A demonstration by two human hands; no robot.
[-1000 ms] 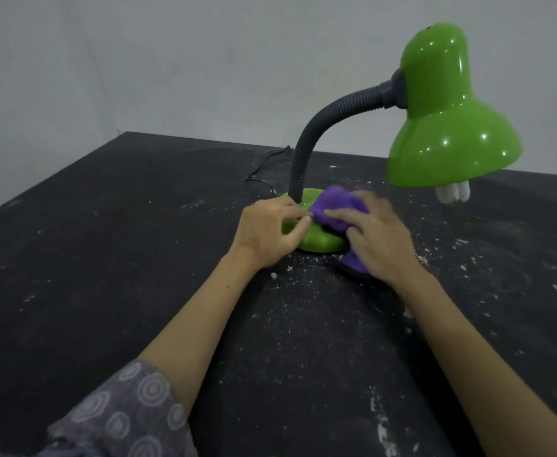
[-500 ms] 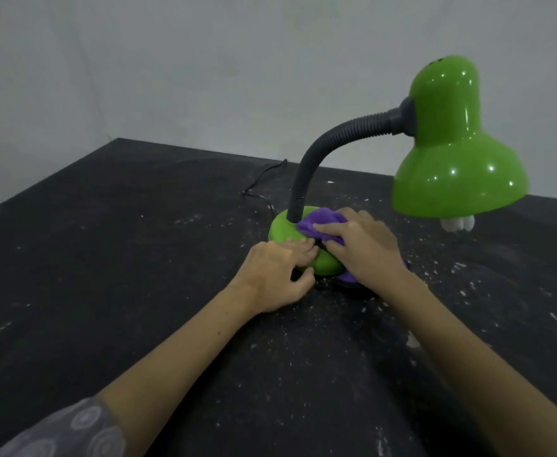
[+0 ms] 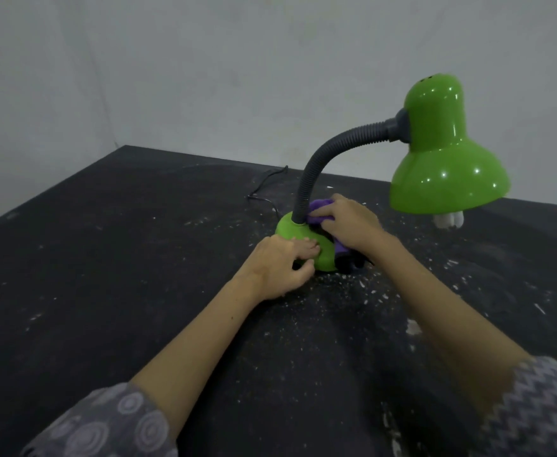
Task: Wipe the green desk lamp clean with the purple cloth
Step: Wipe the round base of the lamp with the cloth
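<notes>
Midway through the job, a person's right hand (image 3: 349,222) presses the bunched purple cloth (image 3: 320,211) onto the green desk lamp's base (image 3: 295,232) beside the grey gooseneck (image 3: 320,163), which stands on a speckled black table (image 3: 105,258). The left hand (image 3: 277,265) — fingers curled over the base's near edge — steadies it. The neck and glossy shade (image 3: 448,179) likely come next, and both call for a higher reach.

Bare workroom or workshop setting: a black tabletop (image 3: 105,258) strewn with white debris (image 3: 369,291) near the fingers, backed by plain grey walls (image 3: 204,77).
</notes>
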